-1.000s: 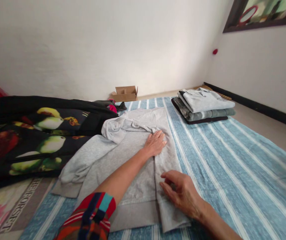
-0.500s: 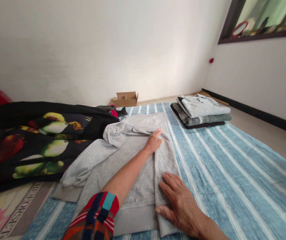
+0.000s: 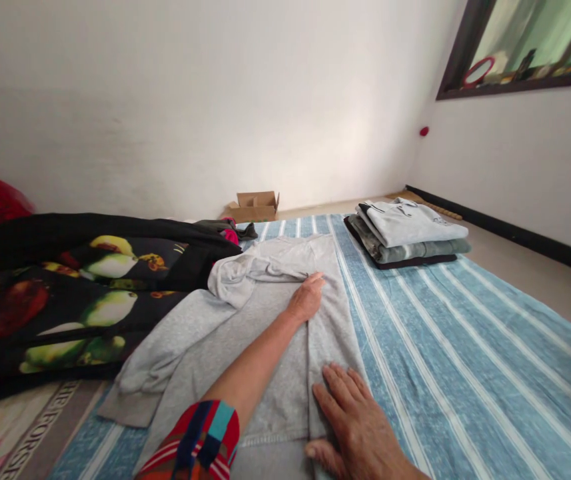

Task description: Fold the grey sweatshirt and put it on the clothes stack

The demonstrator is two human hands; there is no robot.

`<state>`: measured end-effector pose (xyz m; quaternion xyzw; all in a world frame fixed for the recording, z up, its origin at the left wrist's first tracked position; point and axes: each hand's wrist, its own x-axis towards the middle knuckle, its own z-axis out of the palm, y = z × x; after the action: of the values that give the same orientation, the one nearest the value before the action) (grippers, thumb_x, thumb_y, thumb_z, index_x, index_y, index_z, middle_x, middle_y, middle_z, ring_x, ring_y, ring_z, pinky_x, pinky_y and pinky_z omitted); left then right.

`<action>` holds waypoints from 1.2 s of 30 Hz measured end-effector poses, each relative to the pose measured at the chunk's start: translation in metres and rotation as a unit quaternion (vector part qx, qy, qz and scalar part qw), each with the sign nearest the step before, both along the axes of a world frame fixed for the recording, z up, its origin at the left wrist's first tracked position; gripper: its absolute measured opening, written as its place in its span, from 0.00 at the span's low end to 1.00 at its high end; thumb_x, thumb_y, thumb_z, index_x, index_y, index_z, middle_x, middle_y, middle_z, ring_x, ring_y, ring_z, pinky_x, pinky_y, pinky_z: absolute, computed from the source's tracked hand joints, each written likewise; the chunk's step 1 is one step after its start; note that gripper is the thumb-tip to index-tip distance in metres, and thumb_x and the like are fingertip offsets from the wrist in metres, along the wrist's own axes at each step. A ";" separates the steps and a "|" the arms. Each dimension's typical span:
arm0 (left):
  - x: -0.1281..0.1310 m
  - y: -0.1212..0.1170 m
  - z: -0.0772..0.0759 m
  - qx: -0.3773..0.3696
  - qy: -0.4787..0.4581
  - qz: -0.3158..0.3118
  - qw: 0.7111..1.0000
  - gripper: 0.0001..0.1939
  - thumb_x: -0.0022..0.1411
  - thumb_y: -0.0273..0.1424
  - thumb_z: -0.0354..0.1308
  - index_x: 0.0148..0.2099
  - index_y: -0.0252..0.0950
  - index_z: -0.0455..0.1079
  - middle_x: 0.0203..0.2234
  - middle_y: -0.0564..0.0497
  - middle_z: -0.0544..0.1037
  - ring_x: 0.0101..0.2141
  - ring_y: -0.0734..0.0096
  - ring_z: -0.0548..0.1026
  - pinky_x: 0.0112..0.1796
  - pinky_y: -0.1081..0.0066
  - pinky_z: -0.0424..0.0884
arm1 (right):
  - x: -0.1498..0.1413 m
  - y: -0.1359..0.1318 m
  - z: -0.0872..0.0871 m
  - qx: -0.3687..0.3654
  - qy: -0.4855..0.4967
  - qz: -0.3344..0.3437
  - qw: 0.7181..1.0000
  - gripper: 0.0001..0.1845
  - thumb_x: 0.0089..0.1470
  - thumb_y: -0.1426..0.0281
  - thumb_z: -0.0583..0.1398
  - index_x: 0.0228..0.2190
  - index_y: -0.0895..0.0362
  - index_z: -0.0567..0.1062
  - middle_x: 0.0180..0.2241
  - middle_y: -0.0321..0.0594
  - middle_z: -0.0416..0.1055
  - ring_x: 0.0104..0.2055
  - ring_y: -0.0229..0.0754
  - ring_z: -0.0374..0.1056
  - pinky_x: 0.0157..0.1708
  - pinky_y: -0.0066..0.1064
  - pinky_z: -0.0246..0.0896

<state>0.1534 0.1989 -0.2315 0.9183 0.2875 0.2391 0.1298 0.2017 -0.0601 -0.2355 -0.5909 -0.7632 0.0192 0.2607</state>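
A light grey sweatshirt (image 3: 270,333) lies on the striped bed cover, its right side folded over in a long strip. One sleeve stretches toward the lower left, and the cloth is bunched near the top. My left hand (image 3: 307,297) reaches across the sweatshirt, its fingers curled in on the cloth at the upper part of the folded strip. Lower down, my right hand (image 3: 352,417) lies flat with spread fingers on the strip near the hem.
Black clothing with a fruit print (image 3: 110,287) is spread on the left. A stack of folded clothes (image 3: 410,233) sits at the far right of the blue striped cover (image 3: 445,347). Beyond the bed's far edge stands an open cardboard box (image 3: 255,207) by the wall.
The fingers of my left hand have drawn in on the cloth. My right hand stays flat on the folded strip. The whole scene sits slightly lower in view.
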 end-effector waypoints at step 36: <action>0.042 -0.060 0.020 -0.014 0.208 0.131 0.969 0.29 0.67 0.45 0.40 0.61 0.30 0.58 0.62 0.37 0.56 0.62 0.55 0.51 0.60 0.54 0.45 | -0.005 -0.003 -0.040 0.117 -0.101 -0.093 0.984 0.49 0.47 0.35 0.46 0.51 0.61 0.71 0.55 0.55 0.65 0.57 0.61 0.60 0.52 0.51 0.58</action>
<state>0.1958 0.1389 -0.2119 0.9002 0.4295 0.0538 0.0477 0.1964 -0.0628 -0.2758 -0.6238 -0.7240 -0.1544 0.2507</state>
